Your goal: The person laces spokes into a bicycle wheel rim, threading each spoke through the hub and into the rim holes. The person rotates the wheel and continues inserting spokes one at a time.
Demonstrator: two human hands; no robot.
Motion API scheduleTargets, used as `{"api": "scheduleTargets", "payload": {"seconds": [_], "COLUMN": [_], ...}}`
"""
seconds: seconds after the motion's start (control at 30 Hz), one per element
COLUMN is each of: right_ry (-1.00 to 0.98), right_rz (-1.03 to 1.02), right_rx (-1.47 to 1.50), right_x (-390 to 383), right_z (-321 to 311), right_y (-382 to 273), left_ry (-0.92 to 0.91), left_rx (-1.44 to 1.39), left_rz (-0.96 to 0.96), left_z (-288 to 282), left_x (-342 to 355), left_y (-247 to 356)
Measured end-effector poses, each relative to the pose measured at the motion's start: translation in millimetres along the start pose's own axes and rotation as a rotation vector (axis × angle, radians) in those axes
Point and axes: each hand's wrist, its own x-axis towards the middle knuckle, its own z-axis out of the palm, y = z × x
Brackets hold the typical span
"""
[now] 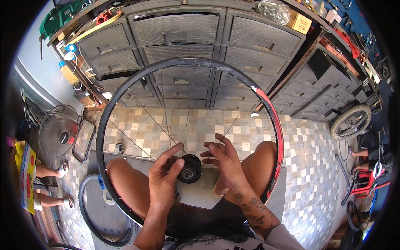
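A black bicycle rim (183,62) with a red stretch along its right side stands around my lap and bent knees. Inside it, a black wheel hub (190,173) sits low, just above my lap. Several thin spokes (146,111) run from the hub out toward the rim, mostly to the left. My left hand (163,175) is closed on the hub's left side, thumb and index finger at its upper flange. To the right of the hub, my right hand (225,160) pinches a loose-looking spoke (231,128) that points up and right; its lower end is hidden by the fingers.
Grey drawer units (179,31) line the far side. A fan (62,131) stands at the left, near another person's feet (62,169). A tire (89,200) lies at lower left. A small wheel (351,121) and a red frame (371,183) are at the right.
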Motion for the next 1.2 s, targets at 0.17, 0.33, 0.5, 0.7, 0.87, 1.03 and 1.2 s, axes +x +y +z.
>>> {"api": "scheduleTargets", "payload": {"seconds": [0.17,0.33,0.5,0.7,0.87,1.03,1.2], "right_ry": [-0.084,-0.071,-0.152,-0.103,-0.132,-0.200,-0.173], "right_rz": [-0.124,-0.242,-0.142,-0.159,-0.176,-0.075,-0.057], "right_rx": [-0.198,-0.500,-0.381,-0.309,-0.284,-0.189,-0.107], "right_x": [0.5,8.6,21.5,35.0,48.8,61.8,60.6], "right_z": [9.3,11.9,15.7,9.5,-4.1,-12.4,-2.2], "right_y": [-1.4,7.4,11.3,21.8,27.9,37.8,62.1], "left_ry": [-0.049,-0.020,0.033,-0.063,0.499,1.128,0.752], "left_rx": [0.138,0.204,0.296,0.550,0.087,0.835,1.153], "left_rz": [0.099,0.211,0.204,0.304,0.493,-0.215,-0.666], "left_z": [-0.2,-7.4,-6.9,-41.5,-176.3,-366.1,-388.5], "left_x": [2.0,5.7,12.2,-27.2,-67.2,-62.6,-121.3], "left_y": [-10.0,-40.7,-48.6,-6.4,4.3,-167.5,-372.6]}}
